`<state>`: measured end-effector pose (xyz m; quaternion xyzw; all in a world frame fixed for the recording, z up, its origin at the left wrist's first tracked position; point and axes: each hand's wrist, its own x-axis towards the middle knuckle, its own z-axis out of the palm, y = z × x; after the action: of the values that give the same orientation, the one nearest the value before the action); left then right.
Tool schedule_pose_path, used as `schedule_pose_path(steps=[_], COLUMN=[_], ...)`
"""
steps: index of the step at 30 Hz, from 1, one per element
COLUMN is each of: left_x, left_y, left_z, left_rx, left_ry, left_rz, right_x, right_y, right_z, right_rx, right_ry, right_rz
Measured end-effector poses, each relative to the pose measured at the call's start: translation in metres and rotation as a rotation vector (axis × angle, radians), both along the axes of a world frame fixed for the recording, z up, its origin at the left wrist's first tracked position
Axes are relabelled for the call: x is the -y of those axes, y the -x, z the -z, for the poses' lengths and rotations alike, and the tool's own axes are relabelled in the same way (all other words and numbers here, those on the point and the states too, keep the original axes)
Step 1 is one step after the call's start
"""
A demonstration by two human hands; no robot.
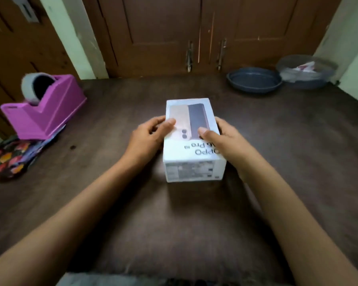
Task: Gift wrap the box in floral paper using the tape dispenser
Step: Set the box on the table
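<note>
A white phone box [191,112] lies flat in the middle of the dark wooden table [298,162]. My left hand [147,137] grips its left side, thumb on the top face. My right hand [223,141] grips its right side, thumb likewise on top. At the table's far left stands a purple tape dispenser [48,112] with a roll of tape in it. It rests on folded floral paper [10,157], dark with bright flowers, which sticks out toward the left edge.
A dark blue shallow bowl [254,80] and a grey tub [306,72] with plastic and paper inside sit at the back right. Brown cabinet doors [163,34] rise right behind the table. The table's near edge is at the bottom of the view.
</note>
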<state>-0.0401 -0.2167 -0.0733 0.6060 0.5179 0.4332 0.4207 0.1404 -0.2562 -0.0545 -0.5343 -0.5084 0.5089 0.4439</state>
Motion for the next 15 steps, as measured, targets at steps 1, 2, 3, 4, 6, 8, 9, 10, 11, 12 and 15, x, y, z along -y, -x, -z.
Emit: schedule_pose_path(steps=[1, 2, 3, 4, 6, 8, 9, 10, 11, 12, 15], left_x=[0.007, 0.011, 0.018, 0.028, 0.048, 0.071, 0.086, 0.099, 0.111, 0.119, 0.133], left_y=[-0.001, -0.002, -0.003, -0.004, -0.004, -0.003, -0.002, -0.001, 0.001, 0.001, 0.005], left_z=[-0.004, -0.01, -0.016, -0.022, -0.029, -0.032, -0.033, -0.032, -0.034, -0.034, -0.037], left_rx=[-0.005, 0.002, 0.014, 0.027, 0.021, -0.015, -0.014, 0.002, 0.015, 0.024, 0.006], left_ry=[-0.029, -0.035, -0.025, -0.016, 0.038, 0.073, 0.08, 0.086, 0.087, 0.1, 0.122], left_rz=[0.001, -0.004, -0.013, -0.023, -0.019, 0.011, 0.034, 0.064, 0.102, 0.137, 0.203], right_x=[0.005, 0.008, 0.012, 0.021, 0.035, 0.054, 0.067, 0.078, 0.09, 0.099, 0.119], right_y=[0.001, 0.002, 0.005, 0.007, 0.009, 0.008, 0.007, 0.006, 0.005, 0.004, 0.0], right_z=[-0.002, -0.004, -0.006, -0.009, -0.007, -0.004, -0.003, -0.002, -0.002, 0.0, 0.008], right_rx=[0.006, -0.004, -0.013, -0.011, 0.014, 0.048, 0.062, 0.074, 0.079, 0.084, 0.116], right_ry=[-0.016, -0.025, -0.035, -0.056, -0.046, -0.052, -0.074, -0.1, -0.128, -0.145, -0.157], right_rz=[0.014, 0.032, 0.051, 0.062, 0.068, 0.068, 0.072, 0.081, 0.094, 0.103, 0.122])
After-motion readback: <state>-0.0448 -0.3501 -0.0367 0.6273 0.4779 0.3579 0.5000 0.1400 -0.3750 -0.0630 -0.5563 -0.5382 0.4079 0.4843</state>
